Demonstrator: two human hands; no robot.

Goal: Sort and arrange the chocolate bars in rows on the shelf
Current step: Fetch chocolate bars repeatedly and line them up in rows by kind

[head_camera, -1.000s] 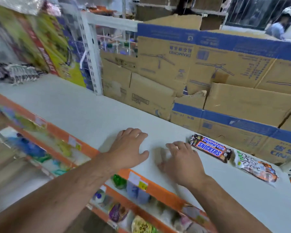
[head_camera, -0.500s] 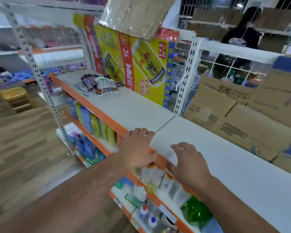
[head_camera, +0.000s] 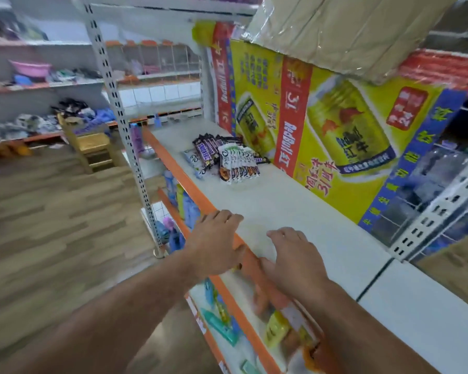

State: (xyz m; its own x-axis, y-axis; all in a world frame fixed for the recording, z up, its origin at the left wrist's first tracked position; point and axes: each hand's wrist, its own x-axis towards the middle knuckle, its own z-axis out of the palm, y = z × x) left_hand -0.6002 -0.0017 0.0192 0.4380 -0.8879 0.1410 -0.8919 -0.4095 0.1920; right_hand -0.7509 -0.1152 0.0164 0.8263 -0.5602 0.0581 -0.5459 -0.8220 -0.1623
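A heap of chocolate bars lies at the far end of the white shelf (head_camera: 276,201): dark Snickers bars (head_camera: 205,149) and white-wrapped bars (head_camera: 238,163) overlapping each other. My left hand (head_camera: 216,242) rests palm down on the shelf's orange front edge, fingers apart and holding nothing. Beside it my right hand (head_camera: 295,255) lies flat on the shelf, also with nothing in it. Both hands are well short of the heap.
A big yellow and red drinks carton (head_camera: 322,125) stands along the back of the shelf, with a cardboard box (head_camera: 349,31) on top. A perforated white upright (head_camera: 119,117) rises at the left. Lower shelves hold bottles (head_camera: 184,201) and packets. Wooden floor lies left.
My view has swung left along the shelf, from the cardboard boxes and two bars at the right to the heap of bars. Both hands slid left along the front edge.
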